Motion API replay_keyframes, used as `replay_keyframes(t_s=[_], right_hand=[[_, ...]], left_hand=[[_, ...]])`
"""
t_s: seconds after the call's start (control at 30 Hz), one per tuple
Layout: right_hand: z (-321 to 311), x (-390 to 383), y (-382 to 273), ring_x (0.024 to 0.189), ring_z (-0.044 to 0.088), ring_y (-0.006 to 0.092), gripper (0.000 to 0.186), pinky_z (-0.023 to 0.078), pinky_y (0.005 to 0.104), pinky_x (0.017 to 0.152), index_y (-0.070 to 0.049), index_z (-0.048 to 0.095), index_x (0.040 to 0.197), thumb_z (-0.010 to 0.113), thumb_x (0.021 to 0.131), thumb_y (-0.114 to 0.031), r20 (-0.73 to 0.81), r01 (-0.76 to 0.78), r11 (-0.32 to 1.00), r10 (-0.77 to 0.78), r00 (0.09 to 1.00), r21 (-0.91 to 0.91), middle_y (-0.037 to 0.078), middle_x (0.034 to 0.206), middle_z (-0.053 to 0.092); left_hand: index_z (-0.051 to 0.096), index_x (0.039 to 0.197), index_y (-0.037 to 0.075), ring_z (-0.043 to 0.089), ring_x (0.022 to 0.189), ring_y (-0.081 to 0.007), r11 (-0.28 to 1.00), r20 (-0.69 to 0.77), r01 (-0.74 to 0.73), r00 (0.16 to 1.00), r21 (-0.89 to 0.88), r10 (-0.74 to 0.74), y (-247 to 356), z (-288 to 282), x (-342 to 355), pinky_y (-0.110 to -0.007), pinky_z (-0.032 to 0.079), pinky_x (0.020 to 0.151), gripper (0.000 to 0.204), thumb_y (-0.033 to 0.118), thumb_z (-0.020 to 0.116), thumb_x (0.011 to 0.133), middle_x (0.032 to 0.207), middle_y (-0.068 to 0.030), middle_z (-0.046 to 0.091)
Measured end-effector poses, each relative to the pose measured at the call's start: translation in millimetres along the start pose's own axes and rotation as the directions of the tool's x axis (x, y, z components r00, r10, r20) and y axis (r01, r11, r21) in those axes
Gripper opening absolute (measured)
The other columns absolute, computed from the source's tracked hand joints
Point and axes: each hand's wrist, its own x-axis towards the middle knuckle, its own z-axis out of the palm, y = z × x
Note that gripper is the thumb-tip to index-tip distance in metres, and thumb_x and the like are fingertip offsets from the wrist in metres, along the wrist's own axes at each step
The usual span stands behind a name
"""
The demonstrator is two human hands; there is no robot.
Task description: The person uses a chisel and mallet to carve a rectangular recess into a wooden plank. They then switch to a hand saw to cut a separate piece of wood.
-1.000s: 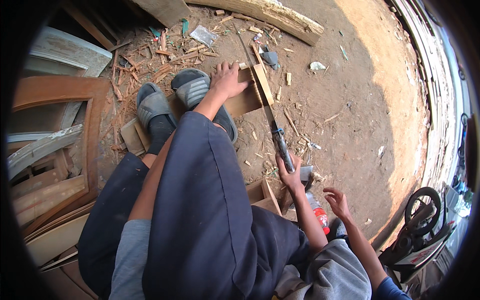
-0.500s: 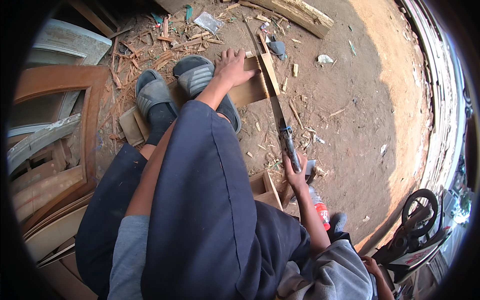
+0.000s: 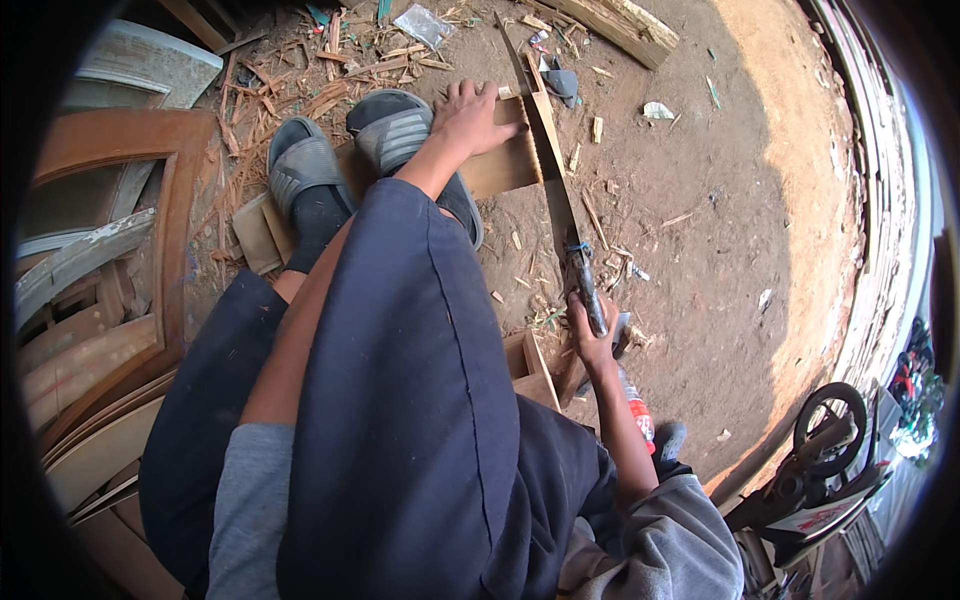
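My left hand [image 3: 468,122] lies with fingers spread on a flat wooden board [image 3: 505,168], pressing near its right end; the thumb points toward the cut edge. My sandaled foot [image 3: 388,140] also rests on the board. My right hand [image 3: 594,332] is closed round the worn handle of a handsaw [image 3: 560,205], which has blue binding where blade meets handle. The long blade runs away from me along the board's right end, its tip beyond the far edge. A thin pale wood strip [image 3: 545,112] sits just right of the blade, partly covered by it.
Wooden frames [image 3: 185,215] are stacked at left. Splinters [image 3: 325,100] litter the dirt around my feet. A thick timber [image 3: 632,35] lies at the far side. A plastic bottle [image 3: 640,415] stands by my right forearm, and a motorcycle [image 3: 815,470] is at lower right.
The view has shifted slightly. The blade now covers more of the thin strip beside the board. Another person's hand at lower right has gone out of view. Both my hands keep their places.
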Motion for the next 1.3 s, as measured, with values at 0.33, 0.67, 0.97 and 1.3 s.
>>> replay_keyframes(t_s=[0.33,0.67,0.97,1.3], right_hand=[[11.0,13.7,-3.0,0.053,0.041,0.0084,0.015,0.035,0.028,0.049,0.0,0.056,0.075,0.057,0.083,-0.013,0.01,-0.072,0.994,0.071,0.997,0.088,0.002,0.058,0.046],[3.5,-0.2,6.0,0.051,0.039,0.0077,0.016,0.032,0.028,0.047,0.0,0.052,0.071,0.055,0.083,-0.011,-0.003,-0.004,0.999,0.004,1.0,0.033,0.0,0.055,0.042],[13.7,56.8,-26.8,0.054,0.035,0.0054,0.02,0.029,0.0266,0.047,-0.001,0.051,0.07,0.057,0.085,-0.014,0.001,-0.107,0.985,0.108,0.994,0.138,-0.003,0.056,0.041],[-10.1,-30.1,10.9,0.052,0.041,0.0094,0.014,0.035,0.0293,0.048,0.0,0.056,0.074,0.056,0.081,-0.012,0.028,0.026,0.996,-0.023,0.999,-0.085,0.003,0.056,0.045]], left_hand=[[0.043,0.122,0.005,0.038,0.117,-0.0375,1.0,0.0,0.015,1.0,0.022,-0.015,0.5,1.0,0.3,-0.05,0.036,0.095,0.064,0.043,0.063,0.074,0.124,-0.0199,0.042],[0.041,0.125,0.007,0.037,0.119,-0.0378,1.0,-0.006,-0.005,1.0,0.018,0.005,1.5,4.2,3.9,-0.051,0.036,0.095,0.067,0.044,0.063,0.074,0.124,-0.0204,0.041],[0.039,0.129,0.006,0.035,0.122,-0.0386,1.0,0.01,0.009,1.0,0.021,-0.009,2.8,-1.6,2.9,-0.049,0.036,0.098,0.071,0.043,0.064,0.074,0.128,-0.0219,0.039],[0.04,0.13,0.006,0.032,0.123,-0.0373,0.999,0.064,0.022,0.998,-0.034,-0.019,-2.6,3.0,3.2,-0.054,0.032,0.099,0.073,0.046,0.064,0.074,0.131,-0.0198,0.038]])
